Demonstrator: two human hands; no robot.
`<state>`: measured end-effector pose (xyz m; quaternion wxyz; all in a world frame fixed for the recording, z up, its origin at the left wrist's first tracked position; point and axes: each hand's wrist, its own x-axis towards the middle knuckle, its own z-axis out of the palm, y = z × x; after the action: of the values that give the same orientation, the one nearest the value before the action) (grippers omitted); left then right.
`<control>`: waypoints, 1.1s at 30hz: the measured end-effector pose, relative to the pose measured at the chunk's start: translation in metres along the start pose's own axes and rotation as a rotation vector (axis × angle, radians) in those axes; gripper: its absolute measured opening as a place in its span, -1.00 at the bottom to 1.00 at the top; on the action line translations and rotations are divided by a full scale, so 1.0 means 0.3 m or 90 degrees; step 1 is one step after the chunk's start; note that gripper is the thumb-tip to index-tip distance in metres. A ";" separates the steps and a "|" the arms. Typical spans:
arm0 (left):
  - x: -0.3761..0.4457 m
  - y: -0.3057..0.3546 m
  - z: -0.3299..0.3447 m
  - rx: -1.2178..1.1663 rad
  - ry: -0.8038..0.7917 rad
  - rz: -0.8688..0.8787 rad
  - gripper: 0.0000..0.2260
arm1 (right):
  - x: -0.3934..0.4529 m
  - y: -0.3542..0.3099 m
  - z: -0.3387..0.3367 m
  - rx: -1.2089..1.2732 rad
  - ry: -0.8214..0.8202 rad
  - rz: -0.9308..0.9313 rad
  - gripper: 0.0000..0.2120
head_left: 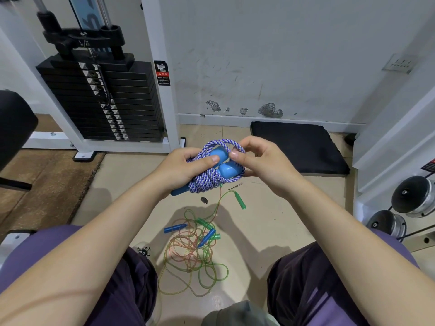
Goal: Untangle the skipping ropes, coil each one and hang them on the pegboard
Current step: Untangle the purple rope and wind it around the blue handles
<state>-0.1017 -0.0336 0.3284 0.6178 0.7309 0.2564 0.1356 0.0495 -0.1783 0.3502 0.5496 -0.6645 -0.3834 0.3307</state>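
A purple-and-white braided skipping rope (209, 178) with two light blue handles (229, 171) is bundled in front of me. My left hand (181, 168) grips the bundle, its thumb pressing on one handle. My right hand (261, 161) pinches a loop of the same rope at the top right of the bundle. On the floor below lies a tangle of thin green and orange ropes (193, 255) with small blue handles (175, 228) and green handles (240, 201). No pegboard is in view.
A weight stack machine (101, 97) with a white frame stands at the back left. A black mat (299, 147) lies by the wall. Dumbbells (412, 196) sit on a rack at the right. My knees frame the floor tangle.
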 end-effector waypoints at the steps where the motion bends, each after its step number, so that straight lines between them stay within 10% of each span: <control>1: -0.001 0.002 0.000 -0.011 -0.001 -0.003 -0.77 | 0.002 0.001 0.001 -0.006 0.007 -0.001 -0.90; 15: -0.004 -0.001 0.009 0.054 0.002 0.002 -0.79 | 0.009 0.005 -0.010 -0.532 0.035 -0.164 -0.90; 25: -0.006 0.005 0.009 0.048 0.017 -0.006 -0.90 | 0.011 -0.009 -0.014 -0.071 0.013 0.026 -0.85; 33: -0.015 0.010 0.007 -0.020 0.002 -0.028 -0.89 | 0.020 -0.007 -0.017 -0.192 0.043 0.041 -0.81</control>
<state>-0.1038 -0.0382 0.3313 0.6315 0.7152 0.2713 0.1267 0.0567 -0.1752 0.3530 0.4452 -0.7625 -0.3881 0.2643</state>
